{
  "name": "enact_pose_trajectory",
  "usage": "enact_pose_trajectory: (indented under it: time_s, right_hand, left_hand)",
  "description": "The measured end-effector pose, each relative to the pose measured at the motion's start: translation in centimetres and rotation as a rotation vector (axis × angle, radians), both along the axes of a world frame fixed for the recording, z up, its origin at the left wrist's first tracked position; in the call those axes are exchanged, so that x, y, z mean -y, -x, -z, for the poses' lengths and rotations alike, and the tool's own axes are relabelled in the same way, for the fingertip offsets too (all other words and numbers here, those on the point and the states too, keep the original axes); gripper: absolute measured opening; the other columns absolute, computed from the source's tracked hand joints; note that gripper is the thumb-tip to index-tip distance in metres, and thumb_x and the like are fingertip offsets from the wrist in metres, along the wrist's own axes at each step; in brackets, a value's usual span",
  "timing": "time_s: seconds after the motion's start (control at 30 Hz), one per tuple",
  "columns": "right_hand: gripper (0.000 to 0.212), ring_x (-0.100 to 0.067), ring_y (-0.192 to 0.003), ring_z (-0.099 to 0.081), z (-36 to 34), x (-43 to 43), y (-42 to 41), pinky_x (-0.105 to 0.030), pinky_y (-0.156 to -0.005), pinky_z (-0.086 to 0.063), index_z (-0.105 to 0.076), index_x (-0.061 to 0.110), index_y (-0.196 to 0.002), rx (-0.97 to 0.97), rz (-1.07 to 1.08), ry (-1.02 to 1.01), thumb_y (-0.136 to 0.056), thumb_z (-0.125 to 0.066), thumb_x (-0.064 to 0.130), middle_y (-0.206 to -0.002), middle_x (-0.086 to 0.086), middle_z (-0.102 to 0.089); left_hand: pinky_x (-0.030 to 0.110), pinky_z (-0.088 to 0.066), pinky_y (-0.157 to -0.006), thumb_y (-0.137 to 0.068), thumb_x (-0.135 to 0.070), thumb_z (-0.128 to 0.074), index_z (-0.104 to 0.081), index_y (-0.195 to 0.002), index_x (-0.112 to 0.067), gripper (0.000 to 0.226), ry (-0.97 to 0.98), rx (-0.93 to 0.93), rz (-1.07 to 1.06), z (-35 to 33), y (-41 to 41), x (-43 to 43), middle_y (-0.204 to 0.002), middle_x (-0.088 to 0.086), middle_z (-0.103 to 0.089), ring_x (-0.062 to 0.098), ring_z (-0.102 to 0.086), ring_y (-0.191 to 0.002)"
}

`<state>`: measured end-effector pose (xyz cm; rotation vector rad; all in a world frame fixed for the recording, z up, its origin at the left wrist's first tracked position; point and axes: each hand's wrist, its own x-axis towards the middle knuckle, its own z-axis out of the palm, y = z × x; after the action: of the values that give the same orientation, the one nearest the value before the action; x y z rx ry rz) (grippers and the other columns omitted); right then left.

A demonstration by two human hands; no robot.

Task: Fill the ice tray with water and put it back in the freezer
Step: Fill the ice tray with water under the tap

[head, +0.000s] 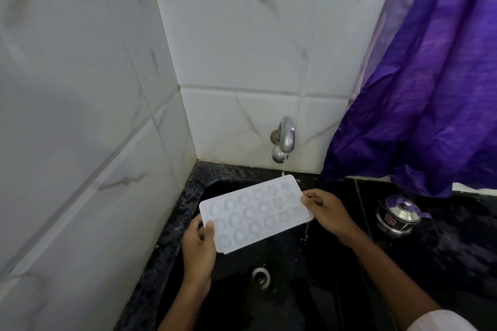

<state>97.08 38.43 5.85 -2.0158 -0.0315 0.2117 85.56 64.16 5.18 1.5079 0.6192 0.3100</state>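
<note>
Our left hand and right hand grip the ice tray — fingers curled on its ends — beneath the tap.

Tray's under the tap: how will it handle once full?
The tray looks thin and translucent, so probably light and bendy; the left hand and right hand at its ends should limit sag. Its shallow cells will likely spill if tilted. Wet from the tap, it may be slippery.

A home kitchen: black stone sink, wall tap, marble-look tiles, steel pot.
</note>
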Motion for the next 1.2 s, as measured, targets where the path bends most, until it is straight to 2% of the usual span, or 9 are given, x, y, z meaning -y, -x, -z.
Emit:
enact_pose_trajectory:
  time_s: [0.23,0.33,0.47,0.67,0.77,0.9,0.97,1.03,1.2]
  right_hand:
    - [0.007,-0.01,-0.085,-0.071,2.4,0.8,1.2,-0.026,-0.075,-0.058,-0.066,0.017,-0.099,-0.041,-0.007,0.027,-0.094,-0.063,0.02,-0.094,0.002,-0.074]
    - [0.005,-0.012,-0.089,-0.071,3.4,1.2,1.6,-0.031,-0.08,-0.059,-0.065,0.017,-0.097,-0.031,-0.009,0.048,-0.093,-0.065,0.018,-0.093,0.002,-0.073]
    - [0.005,-0.009,-0.088,-0.07,4.0,1.5,1.7,-0.037,-0.084,-0.059,-0.065,0.017,-0.094,0.015,-0.026,0.088,-0.091,-0.068,0.014,-0.091,0.003,-0.073]
    - [0.007,-0.006,-0.086,-0.069,2.8,1.6,1.5,-0.034,-0.085,-0.058,-0.065,0.013,-0.089,0.134,-0.038,0.137,-0.088,-0.069,0.008,-0.087,0.005,-0.072]
    - [0.008,0.0,-0.085,-0.067,1.3,1.7,1.5,-0.026,-0.08,-0.056,-0.064,0.012,-0.086,0.253,-0.045,0.161,-0.088,-0.069,0.007,-0.086,0.008,-0.072]
    - [0.006,-0.004,-0.081,-0.065,-0.3,1.6,2.3,-0.01,-0.07,-0.047,-0.067,0.008,-0.091,0.539,-0.014,0.135,-0.088,-0.066,0.002,-0.083,0.004,-0.07]
    - [0.011,-0.004,-0.077,-0.064,0.4,1.6,2.3,-0.006,-0.068,-0.042,-0.065,0.01,-0.085,0.552,-0.026,0.164,-0.088,-0.065,-0.001,-0.079,0.006,-0.068]
    - [0.017,-0.008,-0.076,-0.067,1.6,1.4,2.6,-0.008,-0.068,-0.045,-0.064,0.013,-0.08,0.455,-0.061,0.201,-0.087,-0.066,-0.002,-0.078,0.006,-0.069]
    - [0.007,-0.005,-0.077,-0.067,2.6,1.4,3.2,-0.017,-0.071,-0.049,-0.07,0.011,-0.089,0.516,0.059,0.139,-0.089,-0.067,0.006,-0.082,0.007,-0.072]
  left_hand:
    - [0.042,-0.06,-0.081,-0.101,-0.017,-0.055,-0.062,-0.126,-0.017,0.025,-0.183,-0.016,0.06,1.9,0.7,-0.5,-0.108,-0.001,-0.073,0.016,-0.072,-0.097]
    - [0.032,-0.058,-0.08,-0.1,-0.015,-0.058,-0.063,-0.122,-0.017,0.023,-0.277,-0.018,0.059,2.5,1.2,-0.5,-0.104,-0.007,-0.072,0.009,-0.07,-0.095]
    - [0.01,-0.048,-0.073,-0.097,-0.009,-0.061,-0.064,-0.111,-0.02,0.018,-0.346,-0.005,0.031,2.4,1.3,-0.4,-0.099,-0.011,-0.069,0.002,-0.066,-0.091]
    - [0.003,-0.049,-0.072,-0.096,-0.009,-0.063,-0.066,-0.106,-0.018,0.014,-0.435,0.077,0.023,1.7,0.7,-0.7,-0.093,-0.019,-0.068,-0.016,-0.065,-0.086]
    - [0.005,-0.049,-0.076,-0.097,-0.012,-0.062,-0.067,-0.107,-0.017,0.012,-0.51,0.178,-0.024,1.2,0.6,-0.8,-0.095,-0.016,-0.071,-0.01,-0.067,-0.089]
    - [0.004,-0.046,-0.077,-0.097,-0.012,-0.061,-0.066,-0.107,-0.014,0.012,-0.6,0.272,-0.057,0.4,0.5,-1.1,-0.096,-0.013,-0.071,-0.01,-0.065,-0.088]
    - [0.002,-0.043,-0.075,-0.096,-0.007,-0.062,-0.067,-0.106,-0.013,0.012,-0.646,0.252,-0.008,0.6,0.4,-1.2,-0.095,-0.01,-0.071,-0.003,-0.065,-0.086]
    - [0.0,-0.04,-0.073,-0.097,-0.005,-0.061,-0.067,-0.106,-0.012,0.014,-0.683,0.247,0.005,0.6,0.9,-0.9,-0.094,-0.01,-0.07,0.003,-0.066,-0.084]
    - [-0.004,-0.037,-0.077,-0.094,0.0,-0.062,-0.067,-0.108,-0.006,0.016,-0.74,0.273,-0.019,1.3,1.7,-0.7,-0.098,-0.007,-0.068,0.01,-0.064,-0.087]
